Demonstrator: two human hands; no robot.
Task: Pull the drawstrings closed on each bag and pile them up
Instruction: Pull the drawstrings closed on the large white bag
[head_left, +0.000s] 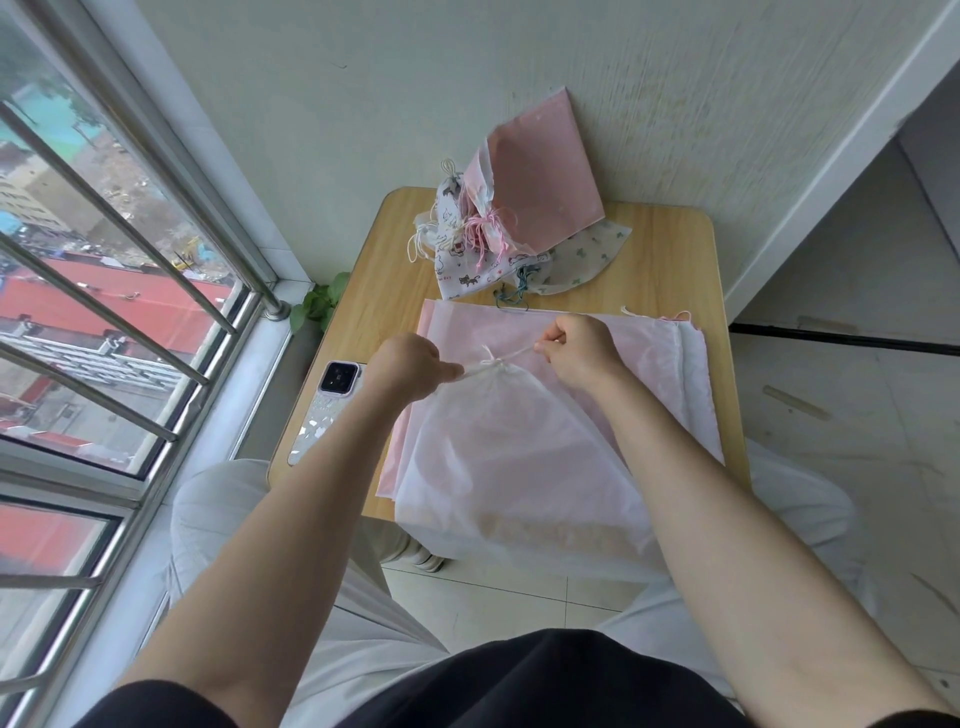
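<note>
A sheer white drawstring bag (514, 457) lies over the near edge of the small wooden table (670, 260), its mouth gathered tight at the top. My left hand (408, 366) pinches the white cord on the left of the gathered mouth. My right hand (579, 348) pinches the cord (511, 355) on the right, pulled taut between both hands. Beneath it lie flat pink and white bags (649, 353). At the table's far side sits a pile of closed bags (488, 234), printed and pink, leaning on the wall.
A phone (327, 410) in a pale case lies at the table's left edge. A window with metal bars (130, 260) runs along the left. A small green plant (319, 301) sits by the sill. A white wall stands behind the table; tiled floor lies to the right.
</note>
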